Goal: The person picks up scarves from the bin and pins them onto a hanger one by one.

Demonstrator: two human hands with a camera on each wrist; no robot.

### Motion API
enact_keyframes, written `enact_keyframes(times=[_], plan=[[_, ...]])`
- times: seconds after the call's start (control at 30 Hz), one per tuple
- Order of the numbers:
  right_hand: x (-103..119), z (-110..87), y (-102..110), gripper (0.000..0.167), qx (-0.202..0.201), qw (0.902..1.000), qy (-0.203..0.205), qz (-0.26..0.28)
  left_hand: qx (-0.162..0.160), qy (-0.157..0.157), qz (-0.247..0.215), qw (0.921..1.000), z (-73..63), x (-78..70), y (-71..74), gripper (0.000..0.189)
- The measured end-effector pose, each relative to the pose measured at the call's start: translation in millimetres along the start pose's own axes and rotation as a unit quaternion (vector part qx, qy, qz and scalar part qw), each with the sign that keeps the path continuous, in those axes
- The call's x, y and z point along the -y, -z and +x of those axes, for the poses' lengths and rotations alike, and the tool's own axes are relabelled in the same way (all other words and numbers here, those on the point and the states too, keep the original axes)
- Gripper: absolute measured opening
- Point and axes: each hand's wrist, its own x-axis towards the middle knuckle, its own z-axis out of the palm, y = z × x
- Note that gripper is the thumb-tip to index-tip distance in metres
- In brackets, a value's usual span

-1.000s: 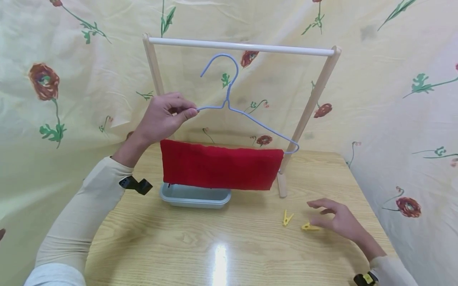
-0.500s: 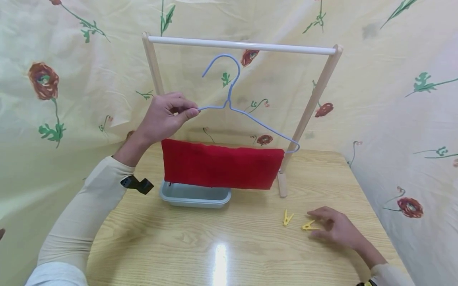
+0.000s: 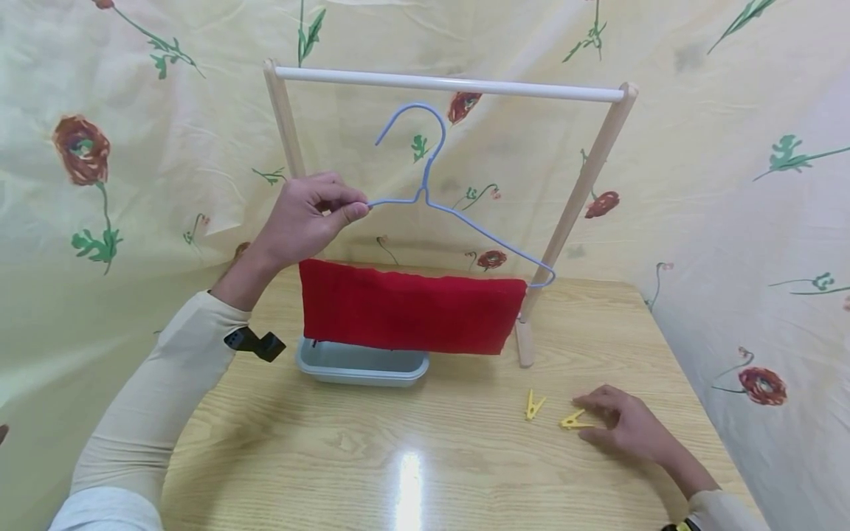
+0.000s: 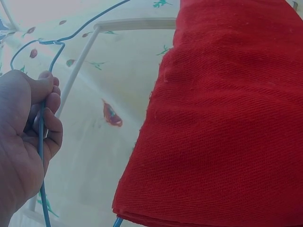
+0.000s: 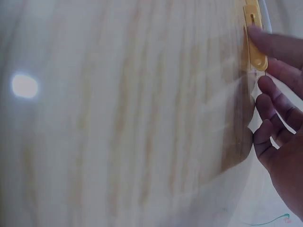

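Note:
My left hand [image 3: 319, 217] pinches the left shoulder of a blue wire hanger [image 3: 465, 217] between thumb and fingers. A red cloth [image 3: 412, 308] is folded over the hanger's lower bar and hangs down. In the left wrist view, the fingers curl around the blue wire and the red cloth [image 4: 222, 123] fills the right side. On the table, my right hand [image 3: 627, 424] has thumb and forefinger at either side of a yellow clothespin [image 3: 572, 420]. The right wrist view shows the thumb against that clothespin [image 5: 256, 45], other fingers curled below. A second yellow clothespin [image 3: 533, 405] lies just left.
A rack with a white rail [image 3: 451, 84] and wooden posts [image 3: 578, 199] stands behind the hanger. A pale blue tray [image 3: 361, 380] sits partly under the hanging cloth. Flowered fabric [image 3: 724, 221] surrounds the wooden table [image 3: 319, 472].
My right hand has come down onto the table around the right clothespin, and its fingers have drawn closer together. The left hand, hanger and cloth have barely moved.

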Motion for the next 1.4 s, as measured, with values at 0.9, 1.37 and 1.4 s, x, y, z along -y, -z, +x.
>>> enact_keyframes(times=[0.9,1.37,1.4], plan=[[28.9,24.7,28.4,0.032,-0.037,0.998,-0.027,0.043,-0.005,0.0,-0.018,0.9998,-1.4,2.0,-1.7,0.009],[64.9,53.4,47.5,0.036,-0.124,0.9892,-0.002,0.079,-0.003,0.001,-0.011,0.9999,-2.7,3.3,-0.4,0.01],[67.0,55.4,48.6,0.037,-0.128,0.9881,0.005,0.084,-0.004,0.002,-0.011,0.9999,-2.8,3.6,-0.4,0.01]])
